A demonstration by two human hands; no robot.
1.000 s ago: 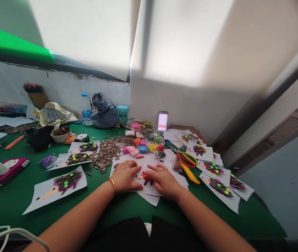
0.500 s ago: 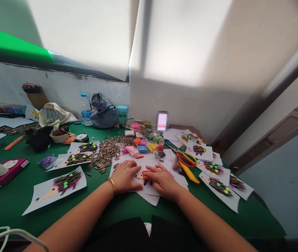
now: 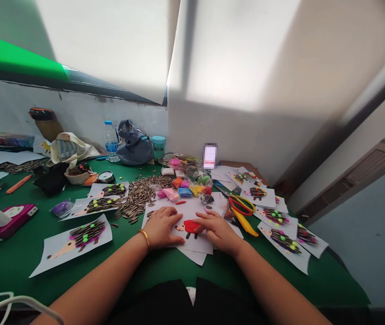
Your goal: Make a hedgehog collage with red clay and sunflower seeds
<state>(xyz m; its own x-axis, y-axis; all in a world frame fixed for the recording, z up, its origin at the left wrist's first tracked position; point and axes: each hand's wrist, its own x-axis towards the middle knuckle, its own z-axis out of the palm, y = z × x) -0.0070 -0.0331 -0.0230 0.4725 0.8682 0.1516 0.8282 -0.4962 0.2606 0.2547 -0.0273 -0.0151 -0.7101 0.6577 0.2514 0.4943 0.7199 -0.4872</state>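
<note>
A white sheet [image 3: 187,210] lies in front of me, bearing a small hedgehog figure with a pale snout, dark legs and a flat red clay body [image 3: 190,226]. To the left of the figure, my left hand [image 3: 161,229] rests on the paper with thumb and fingers apart, holding nothing. My right hand [image 3: 218,231] is on the other side, its index finger stretched out and touching the red clay's right edge. The rest of its fingers are loosely bent. A small red clay strip [image 3: 180,202] sits above the figure.
Striped sunflower seeds [image 3: 141,194] are heaped behind my left hand, beside bagged coloured clay [image 3: 185,192]. Yellow-handled scissors [image 3: 246,223] and red-handled scissors [image 3: 241,206] lie right. Seed-covered hedgehog cards [image 3: 52,250] flank both sides. A bottle [image 3: 111,146] and grey bag [image 3: 134,151] stand behind.
My right hand has shifted slightly to the right, uncovering more of the red clay body, which now looks filled and flat. My left hand has stayed in place.
</note>
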